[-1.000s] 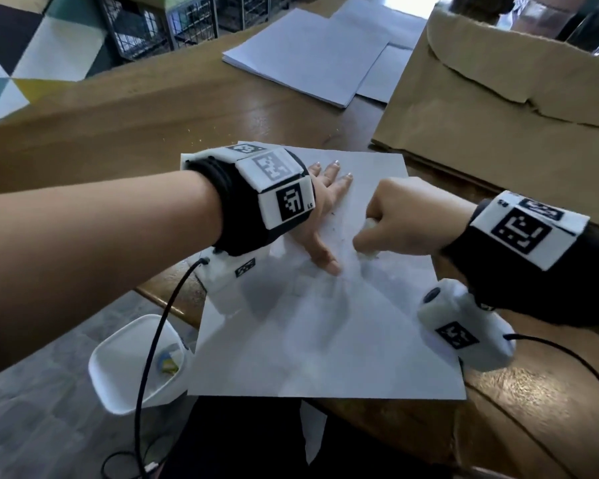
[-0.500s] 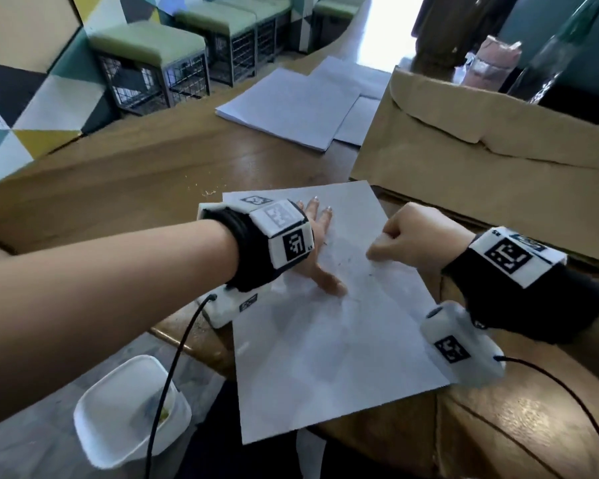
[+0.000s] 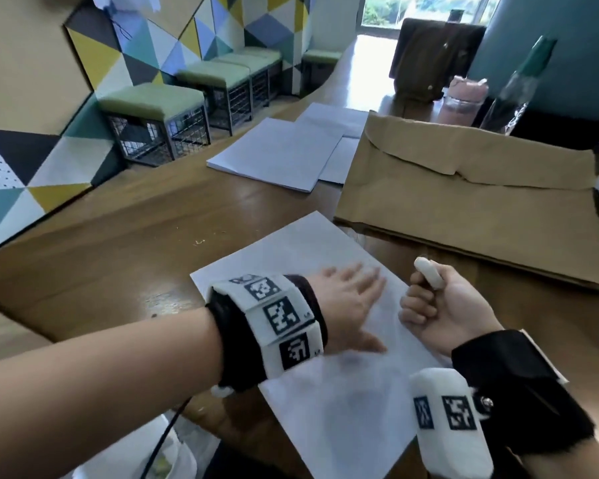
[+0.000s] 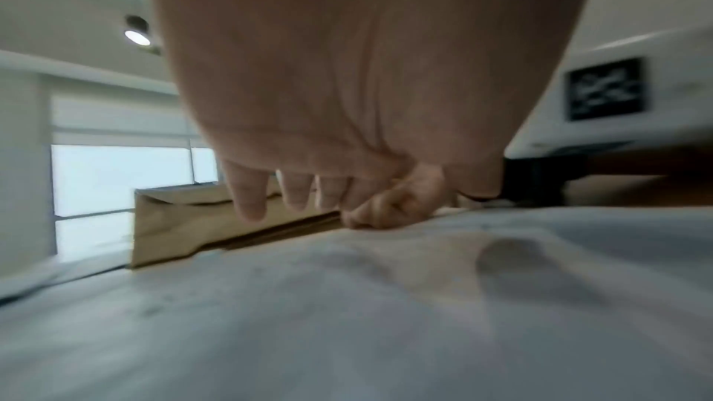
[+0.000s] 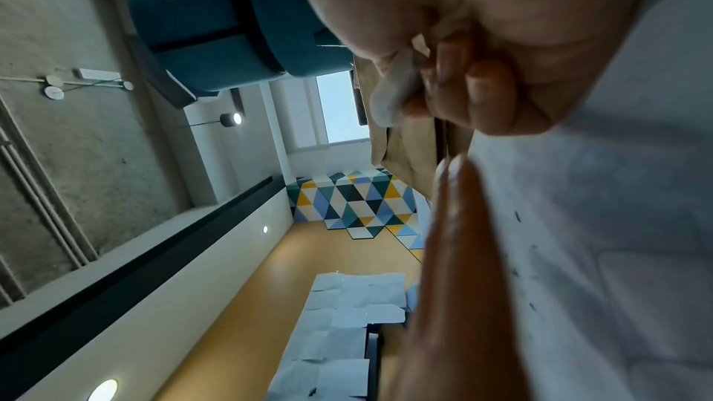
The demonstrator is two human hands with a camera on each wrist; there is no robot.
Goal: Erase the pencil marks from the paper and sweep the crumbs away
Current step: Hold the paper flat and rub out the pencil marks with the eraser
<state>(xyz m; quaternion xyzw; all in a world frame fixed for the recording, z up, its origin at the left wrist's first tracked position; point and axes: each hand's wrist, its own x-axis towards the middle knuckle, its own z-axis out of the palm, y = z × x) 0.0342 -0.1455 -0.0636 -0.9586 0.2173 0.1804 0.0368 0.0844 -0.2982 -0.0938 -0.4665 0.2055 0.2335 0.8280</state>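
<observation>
White paper (image 3: 343, 402) lies under the flat, spread left hand (image 3: 346, 302); the right hand (image 3: 443, 305) clutches an eraser (image 3: 428, 275).

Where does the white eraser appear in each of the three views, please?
Head: eraser right of centre, held in the right hand.
Left wrist: not visible.
Right wrist: upper centre, beside curled fingers.
Shared landmark: brown envelope.

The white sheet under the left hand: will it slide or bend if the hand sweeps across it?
The sheet is probably thin and floppy. Its near corner overhangs the table edge, so it could sag there. Lying loose on smooth wood, it may slide unless the flat left hand presses down.
</observation>
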